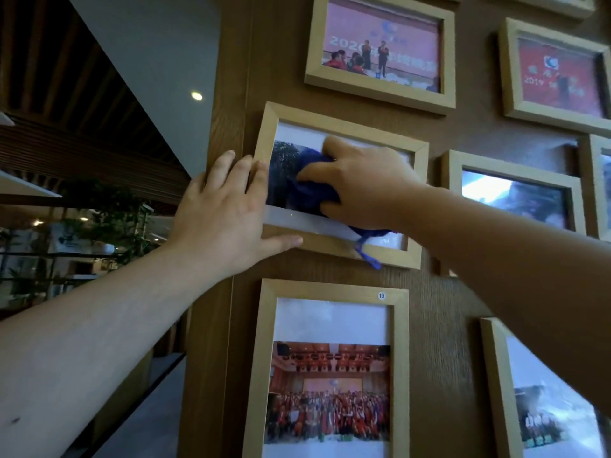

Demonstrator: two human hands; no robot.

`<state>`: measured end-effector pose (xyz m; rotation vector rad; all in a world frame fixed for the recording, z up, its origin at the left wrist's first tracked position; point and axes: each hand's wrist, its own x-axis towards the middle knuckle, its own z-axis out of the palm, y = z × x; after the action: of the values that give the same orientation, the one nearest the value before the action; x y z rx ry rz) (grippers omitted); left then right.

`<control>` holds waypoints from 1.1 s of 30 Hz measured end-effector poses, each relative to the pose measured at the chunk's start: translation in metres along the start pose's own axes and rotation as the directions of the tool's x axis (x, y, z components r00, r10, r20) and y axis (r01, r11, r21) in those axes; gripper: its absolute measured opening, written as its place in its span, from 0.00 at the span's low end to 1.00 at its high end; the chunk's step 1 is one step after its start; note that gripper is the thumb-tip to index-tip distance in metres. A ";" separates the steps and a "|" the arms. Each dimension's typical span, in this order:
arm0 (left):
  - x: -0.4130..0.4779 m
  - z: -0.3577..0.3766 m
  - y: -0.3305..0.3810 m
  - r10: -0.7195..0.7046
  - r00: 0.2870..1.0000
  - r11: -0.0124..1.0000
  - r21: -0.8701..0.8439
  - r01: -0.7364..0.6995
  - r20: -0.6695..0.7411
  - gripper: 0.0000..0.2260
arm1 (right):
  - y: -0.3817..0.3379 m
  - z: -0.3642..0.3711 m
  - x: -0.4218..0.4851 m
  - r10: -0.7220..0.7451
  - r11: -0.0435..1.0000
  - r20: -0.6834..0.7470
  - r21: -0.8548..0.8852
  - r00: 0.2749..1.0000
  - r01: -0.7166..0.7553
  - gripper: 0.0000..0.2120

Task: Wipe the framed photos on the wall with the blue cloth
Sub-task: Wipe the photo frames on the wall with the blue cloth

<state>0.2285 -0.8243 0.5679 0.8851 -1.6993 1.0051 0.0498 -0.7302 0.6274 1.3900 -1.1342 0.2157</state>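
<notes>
A light wooden framed photo [340,125] hangs at mid-height on the brown wood-panel wall [443,292]. My right hand [360,183] presses a bunched blue cloth [310,183] against its glass; a blue strand of the cloth dangles over the lower frame edge. My left hand [221,213] lies flat with fingers spread on the frame's left edge and lower left corner, thumb along the bottom rail. My right hand and the cloth hide much of the picture.
Several more framed photos surround it: one above [380,51], one below [330,368] with a sticker marked 19, others to the right [515,190]. The wall panel ends at the left [211,127]; beyond it are plants [109,216] and a railing.
</notes>
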 end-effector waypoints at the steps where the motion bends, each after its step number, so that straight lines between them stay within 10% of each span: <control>1: 0.000 0.000 0.000 0.004 1.000 1.000 -0.003 -0.004 0.000 0.51 | 0.009 0.000 -0.014 -0.005 1.000 0.022 -0.012 1.000 0.005 0.23; 22: 0.000 -0.005 -0.001 0.063 0.998 0.998 -0.002 -0.063 -0.003 0.55 | -0.033 -0.005 -0.004 0.015 0.927 0.172 0.366 0.985 -0.078 0.15; 33: -0.001 -0.003 0.001 0.010 0.998 1.000 0.011 -0.011 0.059 0.53 | 0.026 -0.004 -0.078 0.160 0.982 0.356 0.042 0.921 -0.187 0.14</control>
<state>0.2290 -0.8205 0.5670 0.9222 -1.7505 1.0054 -0.0052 -0.6824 0.5884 1.4296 -1.5640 0.1397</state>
